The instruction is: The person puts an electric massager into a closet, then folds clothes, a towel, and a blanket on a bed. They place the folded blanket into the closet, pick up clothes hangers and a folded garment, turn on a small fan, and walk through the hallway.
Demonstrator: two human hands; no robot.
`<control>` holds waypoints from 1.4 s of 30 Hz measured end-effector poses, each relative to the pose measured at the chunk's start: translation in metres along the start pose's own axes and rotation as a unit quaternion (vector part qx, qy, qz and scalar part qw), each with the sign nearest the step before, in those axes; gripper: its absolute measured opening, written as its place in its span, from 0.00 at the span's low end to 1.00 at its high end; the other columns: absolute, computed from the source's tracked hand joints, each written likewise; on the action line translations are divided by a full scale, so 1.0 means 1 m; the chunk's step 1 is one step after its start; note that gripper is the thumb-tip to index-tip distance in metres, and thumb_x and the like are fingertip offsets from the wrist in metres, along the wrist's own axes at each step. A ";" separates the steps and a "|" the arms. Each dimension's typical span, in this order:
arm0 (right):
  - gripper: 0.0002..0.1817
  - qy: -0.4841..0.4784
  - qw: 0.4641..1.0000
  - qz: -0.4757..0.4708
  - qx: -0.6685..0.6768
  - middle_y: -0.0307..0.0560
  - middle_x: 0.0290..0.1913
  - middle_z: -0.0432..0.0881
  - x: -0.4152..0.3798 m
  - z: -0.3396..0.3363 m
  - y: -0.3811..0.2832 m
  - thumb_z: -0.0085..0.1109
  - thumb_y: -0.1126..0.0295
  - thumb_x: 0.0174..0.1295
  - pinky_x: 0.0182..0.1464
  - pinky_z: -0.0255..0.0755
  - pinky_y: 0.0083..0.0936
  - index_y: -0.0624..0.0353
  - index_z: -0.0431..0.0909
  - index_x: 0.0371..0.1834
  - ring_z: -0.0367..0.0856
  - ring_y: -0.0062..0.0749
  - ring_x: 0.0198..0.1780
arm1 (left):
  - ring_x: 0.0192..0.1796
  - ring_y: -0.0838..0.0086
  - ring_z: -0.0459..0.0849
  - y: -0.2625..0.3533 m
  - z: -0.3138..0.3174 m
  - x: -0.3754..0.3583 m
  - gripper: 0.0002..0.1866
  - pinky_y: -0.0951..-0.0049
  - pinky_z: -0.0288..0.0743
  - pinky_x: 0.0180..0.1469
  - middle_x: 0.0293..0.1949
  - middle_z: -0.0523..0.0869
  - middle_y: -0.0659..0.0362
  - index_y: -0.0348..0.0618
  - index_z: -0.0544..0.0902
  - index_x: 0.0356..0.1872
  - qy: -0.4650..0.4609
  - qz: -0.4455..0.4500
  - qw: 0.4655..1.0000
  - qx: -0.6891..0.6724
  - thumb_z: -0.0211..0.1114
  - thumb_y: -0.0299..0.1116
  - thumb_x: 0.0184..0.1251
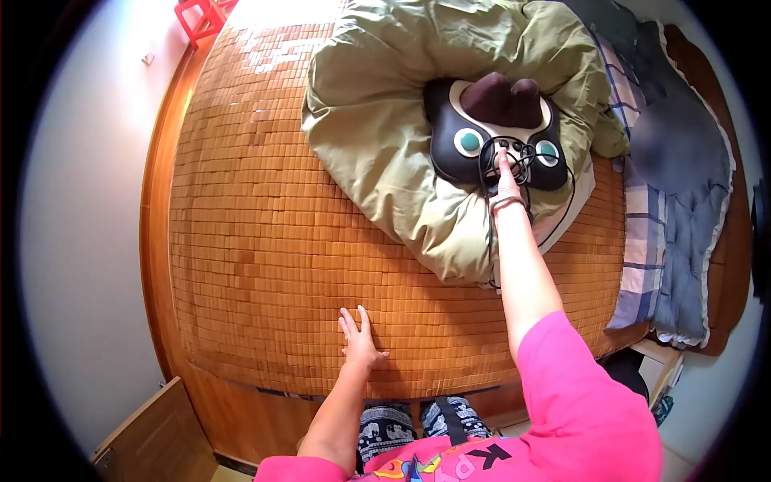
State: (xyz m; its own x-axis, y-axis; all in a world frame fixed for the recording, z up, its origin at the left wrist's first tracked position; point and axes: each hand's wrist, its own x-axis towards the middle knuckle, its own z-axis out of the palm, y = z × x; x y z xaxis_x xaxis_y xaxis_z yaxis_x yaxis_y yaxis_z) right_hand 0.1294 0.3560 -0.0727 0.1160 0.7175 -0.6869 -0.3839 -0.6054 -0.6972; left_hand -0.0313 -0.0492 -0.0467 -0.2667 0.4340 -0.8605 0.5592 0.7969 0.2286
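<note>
My left hand (361, 345) rests on the brown tile-like mat (265, 241) near its front edge, fingers spread and nothing in them. Stretched forward, my right hand (506, 181) is at a black and white cushion-like device (451, 165) with green round spots. Its fingers are closed at a bundle of black cable (484, 169) over the device's front; the fingertips are partly hidden by the loops. Dark maroon rounded shapes (502, 100) stand on top of the device. Under and around it lies a bunched green quilt (377, 161).
Folded plaid bedding (642, 249) and a grey-blue padded cloth (687, 201) lie along the right side. A red stool (201, 22) stands at the top left, by the white wall (88, 217). Below left is a wooden panel (152, 430).
</note>
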 end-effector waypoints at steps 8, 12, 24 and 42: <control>0.32 -0.061 0.992 -0.092 0.063 0.41 0.48 0.83 0.011 0.005 -0.017 0.77 0.50 0.44 0.51 0.78 0.35 0.52 0.78 0.52 0.82 0.35 0.47 | 0.77 0.57 0.31 -0.008 0.011 0.002 0.71 0.33 0.62 0.62 0.74 0.21 0.55 0.66 0.35 0.74 0.005 -0.007 1.000 -0.025 0.83 0.35 0.35; 0.36 -0.090 0.990 -0.101 0.049 0.41 0.56 0.78 0.016 -0.011 -0.014 0.72 0.50 0.48 0.61 0.67 0.33 0.55 0.74 0.60 0.75 0.33 0.56 | 0.77 0.58 0.31 -0.013 0.010 0.004 0.70 0.33 0.61 0.63 0.74 0.21 0.57 0.67 0.36 0.75 -0.015 0.006 0.999 -0.033 0.83 0.32 0.35; 0.39 -0.358 0.908 0.142 -0.163 0.47 0.68 0.67 -0.279 -0.185 0.019 0.56 0.45 0.58 0.70 0.59 0.45 0.56 0.62 0.69 0.65 0.44 0.68 | 0.75 0.51 0.51 -0.062 0.000 0.031 0.60 0.36 0.46 0.69 0.73 0.50 0.40 0.49 0.44 0.75 -0.036 0.149 0.820 -0.552 0.47 0.81 0.49; 0.31 -0.757 0.474 0.089 -0.441 0.47 0.61 0.71 -0.501 -0.038 0.030 0.56 0.67 0.60 0.61 0.67 0.33 0.61 0.60 0.68 0.72 0.37 0.60 | 0.55 0.68 0.79 -0.136 0.190 -0.427 0.39 0.64 0.73 0.59 0.54 0.81 0.57 0.44 0.69 0.64 0.186 0.337 0.329 -0.863 0.76 0.37 0.49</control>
State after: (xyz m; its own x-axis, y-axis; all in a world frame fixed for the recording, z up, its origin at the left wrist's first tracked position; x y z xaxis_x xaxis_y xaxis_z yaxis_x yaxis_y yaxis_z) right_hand 0.0944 -0.0351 0.2426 -0.8931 -0.3509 -0.2815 0.3451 -0.1329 -0.9291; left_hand 0.1552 -0.4231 0.2035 -0.7953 0.5219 -0.3082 -0.6019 -0.6194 0.5041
